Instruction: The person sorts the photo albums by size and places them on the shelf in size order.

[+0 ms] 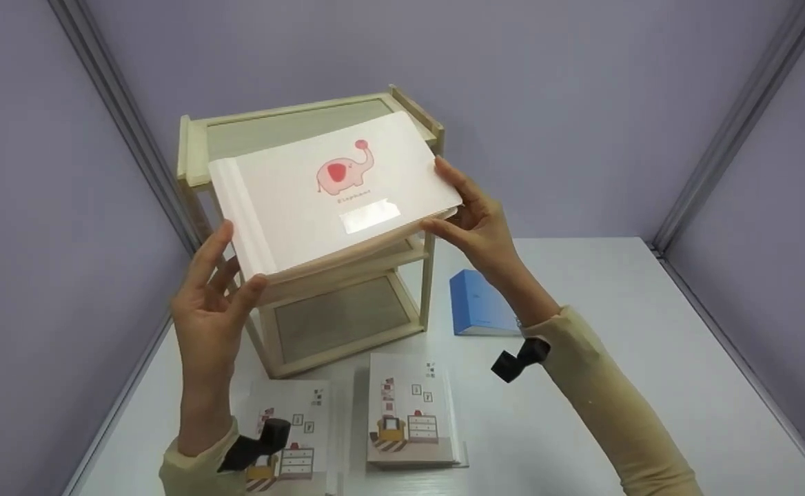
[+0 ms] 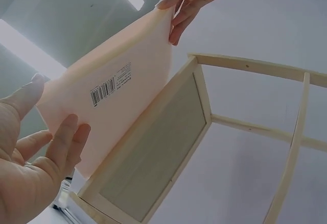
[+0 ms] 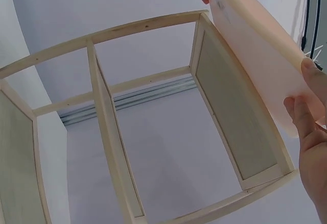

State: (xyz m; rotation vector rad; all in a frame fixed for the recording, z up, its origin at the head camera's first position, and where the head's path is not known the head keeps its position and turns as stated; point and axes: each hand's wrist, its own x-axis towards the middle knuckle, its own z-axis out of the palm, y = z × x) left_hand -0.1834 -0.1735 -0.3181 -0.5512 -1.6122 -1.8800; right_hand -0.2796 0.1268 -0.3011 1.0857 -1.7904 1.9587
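Observation:
A wide white book (image 1: 285, 207) with a pink elephant on its cover is held tilted over the top board of a wooden shelf rack (image 1: 194, 148). My left hand (image 1: 206, 303) holds its left end, thumb at the near corner and fingers along the side and underneath. At the right end my right hand (image 1: 482, 224) grips the near corner, thumb at the front edge. The left wrist view shows the pale pink back cover (image 2: 127, 109) with a barcode, its lower edge close along the rack's top board (image 2: 158, 152).
Two matching books with a furniture drawing, one at the left (image 1: 285, 427) and one at the middle (image 1: 406, 386), lie on the white table (image 1: 582, 413) before the rack. A blue binder-like book (image 1: 478, 303) lies right of the rack, partly behind my right arm. Pale walls enclose the table.

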